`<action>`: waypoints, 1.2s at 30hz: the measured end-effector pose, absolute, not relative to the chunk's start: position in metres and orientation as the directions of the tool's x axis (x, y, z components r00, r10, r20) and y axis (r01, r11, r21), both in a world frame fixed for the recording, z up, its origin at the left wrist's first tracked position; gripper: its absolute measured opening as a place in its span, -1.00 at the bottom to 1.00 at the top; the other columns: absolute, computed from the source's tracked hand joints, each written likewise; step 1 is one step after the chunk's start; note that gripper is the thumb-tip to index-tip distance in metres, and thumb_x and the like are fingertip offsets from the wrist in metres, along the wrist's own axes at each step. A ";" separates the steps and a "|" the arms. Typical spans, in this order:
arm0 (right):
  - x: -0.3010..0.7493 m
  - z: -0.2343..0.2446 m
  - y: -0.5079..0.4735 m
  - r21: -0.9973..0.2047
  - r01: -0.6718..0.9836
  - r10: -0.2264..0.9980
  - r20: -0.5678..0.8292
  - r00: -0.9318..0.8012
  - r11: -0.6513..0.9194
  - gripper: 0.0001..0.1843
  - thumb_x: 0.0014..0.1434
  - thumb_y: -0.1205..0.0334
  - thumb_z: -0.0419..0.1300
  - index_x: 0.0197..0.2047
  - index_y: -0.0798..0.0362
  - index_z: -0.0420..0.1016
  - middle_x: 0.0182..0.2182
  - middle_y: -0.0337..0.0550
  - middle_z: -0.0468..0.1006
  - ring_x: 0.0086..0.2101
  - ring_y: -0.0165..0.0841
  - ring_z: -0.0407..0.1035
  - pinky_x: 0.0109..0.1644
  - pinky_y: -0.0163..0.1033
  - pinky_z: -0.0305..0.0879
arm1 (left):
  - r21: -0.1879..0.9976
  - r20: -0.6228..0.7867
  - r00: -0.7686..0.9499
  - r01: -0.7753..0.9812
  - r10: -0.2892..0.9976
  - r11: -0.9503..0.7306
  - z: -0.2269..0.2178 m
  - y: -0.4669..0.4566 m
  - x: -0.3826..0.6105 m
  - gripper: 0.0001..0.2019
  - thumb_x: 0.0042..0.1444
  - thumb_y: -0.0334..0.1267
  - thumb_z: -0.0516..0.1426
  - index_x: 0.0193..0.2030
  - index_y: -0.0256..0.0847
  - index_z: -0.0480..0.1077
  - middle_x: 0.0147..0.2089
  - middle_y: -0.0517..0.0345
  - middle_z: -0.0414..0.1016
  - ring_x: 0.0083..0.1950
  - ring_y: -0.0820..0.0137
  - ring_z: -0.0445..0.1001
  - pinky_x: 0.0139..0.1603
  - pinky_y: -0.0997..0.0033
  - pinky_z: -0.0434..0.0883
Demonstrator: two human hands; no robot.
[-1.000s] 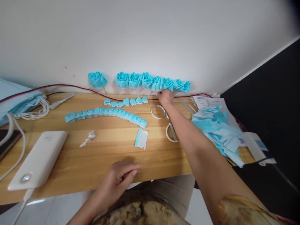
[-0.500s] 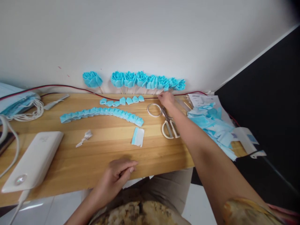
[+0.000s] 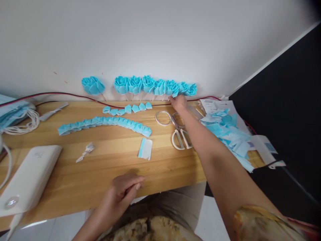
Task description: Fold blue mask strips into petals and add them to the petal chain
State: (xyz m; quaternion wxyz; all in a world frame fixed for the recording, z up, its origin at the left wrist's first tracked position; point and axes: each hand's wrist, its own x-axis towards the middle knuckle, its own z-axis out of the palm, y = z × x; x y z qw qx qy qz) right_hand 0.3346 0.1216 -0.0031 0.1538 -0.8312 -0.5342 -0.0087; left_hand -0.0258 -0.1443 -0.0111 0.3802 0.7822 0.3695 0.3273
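Observation:
At the back of the table my right hand is closed, fingertips together just below the blue flowers; what they pinch, if anything, is hidden. These flowers lean on the wall on thin sticks, with one more blue flower apart to the left. Under my right wrist lie scissors with pale handles, beside a ring-shaped roll. Close to the front edge rests my left hand, thumb and fingers curled together, nothing visible in it. A blue and white rectangle of fabric lies beyond it.
A pleated blue strip and several small folded blue petals lie mid-table. On the right are blue fabric scraps over a printed paper. A white power bank, white cords and a red-black cable occupy the left and back.
The view has turned slightly right, so things on the table sit further left. My right hand stays by the flower sticks, its wrist a little raised. My left hand keeps its pose.

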 end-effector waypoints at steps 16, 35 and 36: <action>0.339 0.001 0.123 -0.255 0.877 0.867 0.194 0.458 -0.406 -0.60 0.36 0.09 0.13 -0.04 0.21 0.68 -0.10 0.28 0.68 -0.02 -0.04 0.57 0.10 -0.07 0.42 | 0.834 0.222 0.508 0.343 0.832 -0.432 -0.014 -0.145 -0.027 -0.80 0.32 -0.33 0.14 -0.06 -0.07 0.61 -0.24 0.22 0.70 -0.23 0.48 0.68 -0.18 0.63 0.53; 0.373 -0.003 0.111 -0.305 0.822 0.828 0.151 0.540 -0.481 -0.61 0.34 0.07 0.12 0.07 0.03 0.65 0.01 0.08 0.68 -0.01 -0.12 0.57 0.02 -0.17 0.41 | 0.826 0.269 0.494 0.323 0.827 -0.461 -0.008 -0.142 -0.023 -0.81 0.28 -0.33 0.15 -0.14 -0.14 0.62 -0.30 0.14 0.71 -0.29 0.40 0.69 -0.26 0.58 0.57; 0.373 -0.004 0.112 -0.305 0.821 0.825 0.156 0.543 -0.482 -0.61 0.34 0.09 0.12 0.07 0.04 0.65 0.00 0.09 0.68 -0.02 -0.11 0.57 0.02 -0.17 0.41 | 0.822 0.267 0.492 0.332 0.828 -0.463 -0.007 -0.142 -0.023 -0.81 0.27 -0.33 0.15 -0.14 -0.13 0.62 -0.29 0.14 0.71 -0.28 0.40 0.69 -0.25 0.58 0.58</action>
